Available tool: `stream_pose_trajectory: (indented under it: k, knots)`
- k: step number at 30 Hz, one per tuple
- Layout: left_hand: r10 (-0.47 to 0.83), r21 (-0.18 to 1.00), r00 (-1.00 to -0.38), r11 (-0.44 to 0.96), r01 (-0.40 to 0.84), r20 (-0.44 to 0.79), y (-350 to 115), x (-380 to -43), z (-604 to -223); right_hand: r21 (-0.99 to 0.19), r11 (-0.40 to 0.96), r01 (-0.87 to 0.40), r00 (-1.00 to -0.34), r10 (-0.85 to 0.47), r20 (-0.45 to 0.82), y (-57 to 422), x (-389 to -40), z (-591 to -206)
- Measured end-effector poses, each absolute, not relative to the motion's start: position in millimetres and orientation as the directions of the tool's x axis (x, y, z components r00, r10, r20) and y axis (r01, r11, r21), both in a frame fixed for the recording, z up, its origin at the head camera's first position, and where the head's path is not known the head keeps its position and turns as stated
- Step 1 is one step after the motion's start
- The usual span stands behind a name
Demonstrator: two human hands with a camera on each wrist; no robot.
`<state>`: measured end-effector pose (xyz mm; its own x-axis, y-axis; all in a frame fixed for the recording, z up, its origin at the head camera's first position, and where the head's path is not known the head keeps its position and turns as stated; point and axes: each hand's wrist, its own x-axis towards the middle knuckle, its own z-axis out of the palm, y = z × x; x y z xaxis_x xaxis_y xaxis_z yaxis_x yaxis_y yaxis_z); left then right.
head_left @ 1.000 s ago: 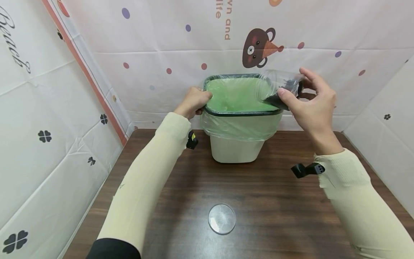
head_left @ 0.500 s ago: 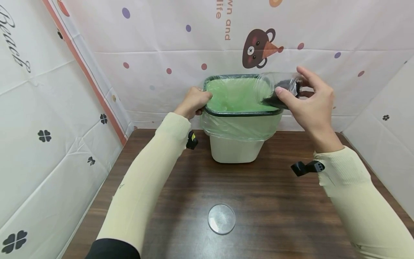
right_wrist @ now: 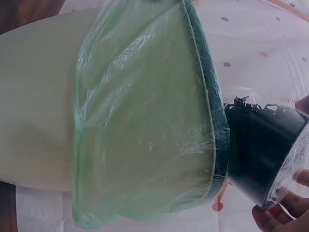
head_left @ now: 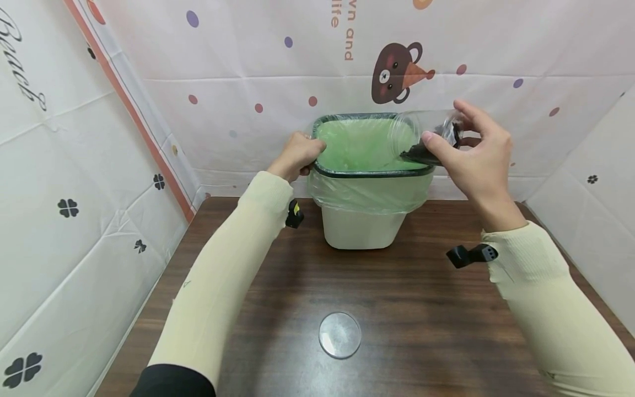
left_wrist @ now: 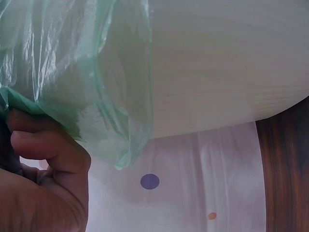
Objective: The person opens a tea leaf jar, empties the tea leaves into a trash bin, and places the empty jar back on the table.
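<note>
A pale trash can (head_left: 364, 229) lined with a thin green plastic bag (head_left: 357, 143) stands at the back of the table. My left hand (head_left: 299, 154) grips its dark rim (head_left: 377, 174) at the left side, thumb over the edge and fingers curled outside, near the bag's folded-down skirt (left_wrist: 120, 87). My right hand (head_left: 478, 160) holds a clear jar (head_left: 419, 129) on its side by the bottom end, its mouth over the can's right side. Dark, shredded tea-like pieces (right_wrist: 260, 140) lie along the jar's lower wall, reaching toward its mouth.
A round clear lid (head_left: 339, 335) lies flat on the brown wooden table (head_left: 397, 314), toward the front. Printed white cloth (head_left: 248, 55) hangs behind the can and along both sides. A small black camera (head_left: 471, 256) is worn on the right wrist.
My right hand has shifted slightly left, and the jar's mouth reaches a little further over the can. The dark pieces in the jar look fewer. My left hand stays on the rim.
</note>
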<state>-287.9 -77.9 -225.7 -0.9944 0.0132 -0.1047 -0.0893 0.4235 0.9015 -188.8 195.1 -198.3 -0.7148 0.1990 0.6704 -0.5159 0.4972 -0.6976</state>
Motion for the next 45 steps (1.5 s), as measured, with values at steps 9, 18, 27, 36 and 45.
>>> stream_pose_trajectory:
  k: [9, 18, 27, 36, 45]
  knots:
    - [0.029, 0.918, -0.992, 0.384, -0.101, -0.121, -80.5, -288.0, -224.8, -0.689, 0.521, -0.504, -0.727, 0.174, 0.664, 204.8, -207.4, -203.2]
    - [0.025, 0.912, -0.991, 0.396, -0.112, -0.133, -79.8, -288.5, -226.4, -0.683, 0.539, -0.493, -0.742, 0.15, 0.653, 207.8, -215.4, -206.7]
    - [0.021, 0.906, -0.991, 0.408, -0.114, -0.134, -80.2, -287.7, -225.6, -0.687, 0.547, -0.479, -0.749, 0.154, 0.645, 205.6, -214.9, -204.5]
    - [0.001, 0.899, -0.991, 0.421, -0.118, -0.13, -79.1, -288.2, -224.9, -0.689, 0.549, -0.474, -0.75, 0.157, 0.642, 204.3, -211.7, -203.0]
    - [-0.005, 0.898, -0.991, 0.422, -0.124, -0.135, -79.4, -288.6, -225.9, -0.685, 0.547, -0.481, -0.743, 0.16, 0.65, 205.7, -216.3, -202.9]
